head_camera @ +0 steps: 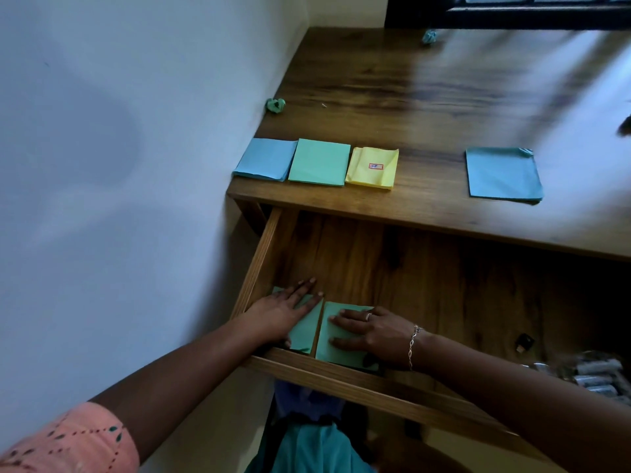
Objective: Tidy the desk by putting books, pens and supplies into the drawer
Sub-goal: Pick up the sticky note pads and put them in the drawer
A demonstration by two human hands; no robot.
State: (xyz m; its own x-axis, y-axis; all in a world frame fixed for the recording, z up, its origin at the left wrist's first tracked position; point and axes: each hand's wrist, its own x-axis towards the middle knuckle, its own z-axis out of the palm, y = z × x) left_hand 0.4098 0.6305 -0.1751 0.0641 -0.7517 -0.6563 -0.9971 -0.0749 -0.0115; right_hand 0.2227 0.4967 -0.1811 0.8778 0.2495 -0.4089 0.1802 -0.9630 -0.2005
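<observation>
Pressing two green stacks (307, 331) (333, 358) in drawer (341, 372), four paper stacks (264, 159) (319, 162) (372, 169) (502, 174) on desk (409, 80)

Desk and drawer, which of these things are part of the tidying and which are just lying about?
Part of the job:
drawer; left green stack under left hand; right green stack under right hand; on the desk: blue pad, green pad, yellow pad, teal pad.

Lying about:
near paper ball; far paper ball.
</observation>
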